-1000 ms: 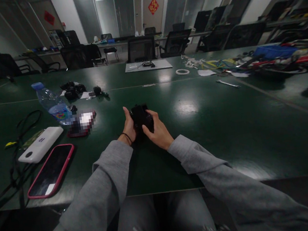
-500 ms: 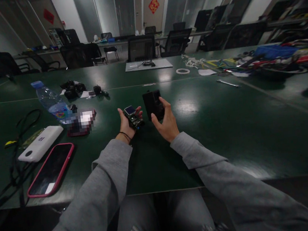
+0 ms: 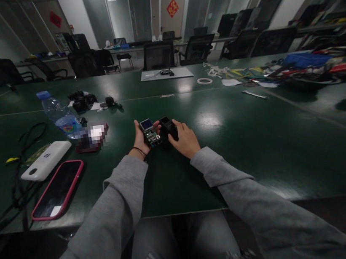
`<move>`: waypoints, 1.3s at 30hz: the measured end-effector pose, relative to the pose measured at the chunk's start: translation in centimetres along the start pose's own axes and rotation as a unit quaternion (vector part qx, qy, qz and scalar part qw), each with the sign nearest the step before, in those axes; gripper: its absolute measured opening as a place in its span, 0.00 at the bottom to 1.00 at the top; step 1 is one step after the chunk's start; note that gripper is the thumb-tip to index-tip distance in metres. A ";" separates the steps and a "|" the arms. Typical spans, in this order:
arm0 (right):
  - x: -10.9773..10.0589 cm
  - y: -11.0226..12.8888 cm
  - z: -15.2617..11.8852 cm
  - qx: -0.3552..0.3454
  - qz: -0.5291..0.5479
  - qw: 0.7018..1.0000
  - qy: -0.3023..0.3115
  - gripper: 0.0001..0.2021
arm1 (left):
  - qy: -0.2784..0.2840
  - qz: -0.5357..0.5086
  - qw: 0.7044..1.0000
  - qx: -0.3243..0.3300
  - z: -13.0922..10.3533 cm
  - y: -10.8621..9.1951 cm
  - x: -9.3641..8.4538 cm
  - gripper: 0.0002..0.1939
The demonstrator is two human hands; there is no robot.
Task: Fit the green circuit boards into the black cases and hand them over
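My left hand (image 3: 140, 140) is closed around a small green circuit board (image 3: 152, 134), whose little dark screen (image 3: 147, 124) faces up at its far end. Just to the right, my right hand (image 3: 185, 138) grips a black plastic case (image 3: 166, 125) from its right side, thumb toward me. The near right part of the case is covered by my fingers. Board and case are close together over the green table (image 3: 180, 188); whether the case rests on the table I cannot tell.
On the left are a red-edged phone (image 3: 58, 190), a white power bank (image 3: 46, 161), a second phone (image 3: 91, 138), black cables (image 3: 16, 188) and a water bottle (image 3: 59, 116). Farther off lie a wrench (image 3: 254, 94), a tape roll (image 3: 205, 81), a grey board (image 3: 150, 76) and piled cables (image 3: 307, 65).
My right hand has lowered and tipped the black case, which now lies flatter and closer to the circuit board. In my left hand the board has turned slightly, showing more of its face.
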State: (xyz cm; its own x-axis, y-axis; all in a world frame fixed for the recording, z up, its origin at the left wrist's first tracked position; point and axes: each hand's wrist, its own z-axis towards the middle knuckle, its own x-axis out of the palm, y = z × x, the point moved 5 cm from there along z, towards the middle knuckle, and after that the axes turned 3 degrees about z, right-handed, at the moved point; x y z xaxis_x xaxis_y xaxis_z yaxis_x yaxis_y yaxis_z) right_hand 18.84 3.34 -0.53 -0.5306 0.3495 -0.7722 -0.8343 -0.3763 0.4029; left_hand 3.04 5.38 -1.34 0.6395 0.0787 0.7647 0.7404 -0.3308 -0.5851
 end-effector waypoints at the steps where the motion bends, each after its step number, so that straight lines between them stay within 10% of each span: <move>1: 0.1 -0.1 0.0 0.001 -0.007 1.000 0.005 0.30 | 0.006 0.002 1.000 -0.005 0.1 0.1 0.0 0.41; 14: -2.7 2.1 -0.5 -0.070 0.082 0.986 -0.129 0.23 | 0.021 -0.001 1.000 -0.009 0.6 0.1 -0.4 0.34; 22: -0.7 5.4 -1.9 -0.175 0.083 0.981 0.021 0.32 | 0.018 -0.005 1.000 -0.014 -0.6 0.2 0.8 0.30; 39: -0.4 4.7 -1.7 -0.145 0.010 0.989 0.012 0.34 | -0.012 0.133 0.989 -0.064 -0.6 0.1 0.2 0.41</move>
State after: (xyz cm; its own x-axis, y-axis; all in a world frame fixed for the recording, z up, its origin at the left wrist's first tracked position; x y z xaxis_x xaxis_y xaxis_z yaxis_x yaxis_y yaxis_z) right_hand 15.39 -0.05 0.85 -0.5407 0.3204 -0.7778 -0.7433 -0.6149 0.2634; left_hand 3.17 4.80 -1.07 0.8137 -0.0048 0.5813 0.5148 -0.4584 -0.7244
